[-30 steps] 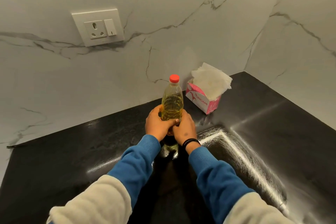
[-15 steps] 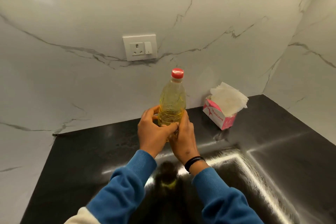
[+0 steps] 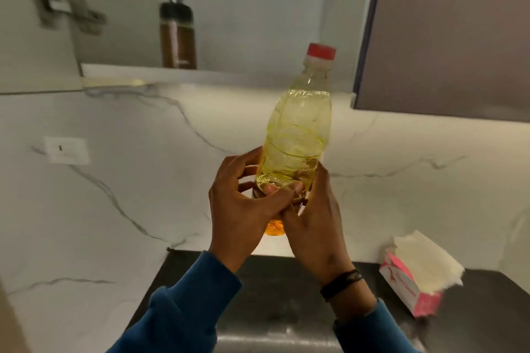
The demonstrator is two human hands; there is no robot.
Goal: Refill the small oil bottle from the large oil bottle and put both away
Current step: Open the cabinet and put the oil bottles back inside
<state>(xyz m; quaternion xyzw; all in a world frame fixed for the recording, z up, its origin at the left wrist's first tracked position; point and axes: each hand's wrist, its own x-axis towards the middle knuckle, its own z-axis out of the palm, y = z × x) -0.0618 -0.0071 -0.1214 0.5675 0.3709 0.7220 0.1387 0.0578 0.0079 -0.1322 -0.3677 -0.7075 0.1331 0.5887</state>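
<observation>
Both hands hold the clear plastic oil bottle with the red cap (image 3: 295,135) up in the air, well above the dark polished bench (image 3: 275,295) and a little below the white shelf of the open cupboard (image 3: 183,73). The left hand (image 3: 241,209) wraps its fingers round the bottle's lower part, and the right hand (image 3: 312,226) clasps the same part from the other side, so each grip is clamped on the bottle. The bottle leans slightly to the right, cap on, yellow oil reaching nearly to its shoulder.

On that shelf, up and to the left of the held bottle, stands a dark bottle with a black top (image 3: 177,31) (blurred, so its contents cannot be read). A pink tissue box (image 3: 413,281) sits on the bench, below and to the right of the held bottle.

This looks like the putting-away stage. To do it well, the base should be lifted clear of the shelf's front edge before going inward, the bottle brought upright, and set down beside the dark bottle without knocking it. The plastic is thin, so a firm but not squeezing hold low on the body seems wise, with release only once the base sits flat.
</observation>
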